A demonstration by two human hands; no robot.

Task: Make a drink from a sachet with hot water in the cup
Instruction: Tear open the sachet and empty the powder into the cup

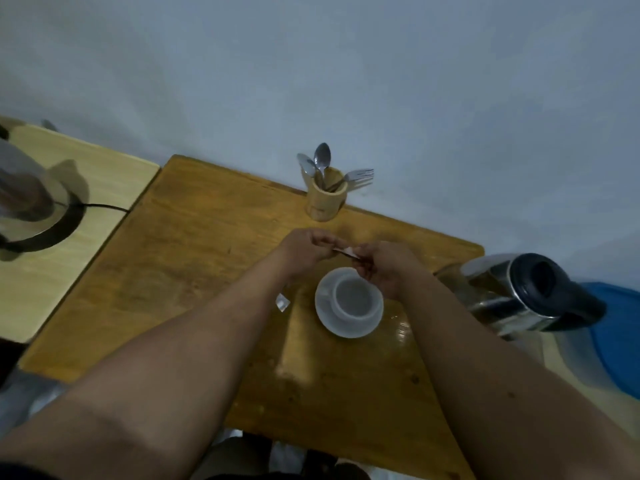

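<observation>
Both hands are pinching a small sachet [346,251] w/ fingertips, left hand [304,252] & right hand [384,268] meeting just above the far rim of a round white cup [353,297] on its saucer [332,322]. Behind the cup: bamboo holder [325,199] w/ metal spoons. Right of the cup: shiny steel kettle [519,296]. Glossy wood table [194,244].

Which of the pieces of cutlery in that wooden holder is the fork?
The fork is the one leaning out to the right of the holder, its prongs pointing at the wall. The two spoons stand upright on the left with rounded bowls.
</observation>
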